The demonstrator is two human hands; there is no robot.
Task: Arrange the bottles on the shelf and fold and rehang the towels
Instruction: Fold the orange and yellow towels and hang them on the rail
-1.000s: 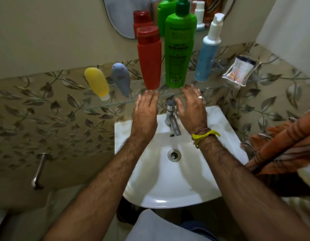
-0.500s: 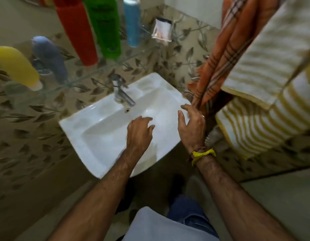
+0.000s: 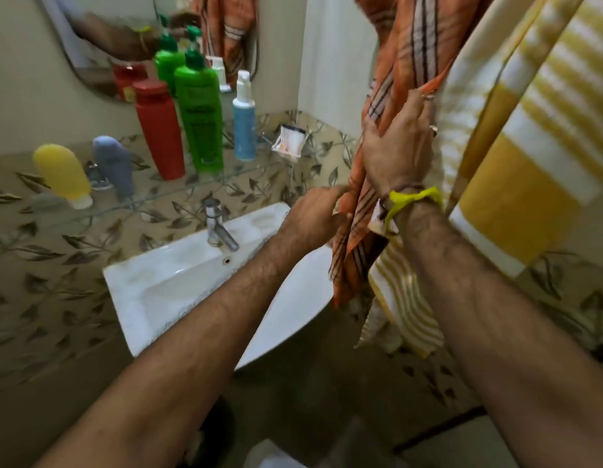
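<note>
Hanging lengthwise from somewhere above the frame, the orange towel (image 3: pixel 399 79) runs top to bottom, bunched into a narrow rope, and both of your hands are on it. Your right hand (image 3: pixel 396 148) wraps around its middle, fingers curled over the cloth, with the yellow wristband (image 3: pixel 411 201) just below. Your left hand (image 3: pixel 313 216) grips the same towel lower down, at its left edge, thumb and fingers closed on the fabric; how much cloth it has is hard to tell through the blur. The towel's free end (image 3: pixel 344 282) dangles under both hands, in front of the sink (image 3: pixel 178 282).

Just beside the orange towel, to its right, the yellow striped towel (image 3: pixel 516 136) hangs the same way, long axis vertical, and its lower end shows behind your right forearm.

On the glass shelf (image 3: pixel 151 197) well left of your hands stand 3 upright bottles: the red bottle (image 3: pixel 158 130), the green bottle (image 3: pixel 200 113) and the blue bottle (image 3: pixel 243 119). A yellow tube (image 3: pixel 62 173) and a grey tube (image 3: pixel 114 167) sit cap-down further left.
</note>
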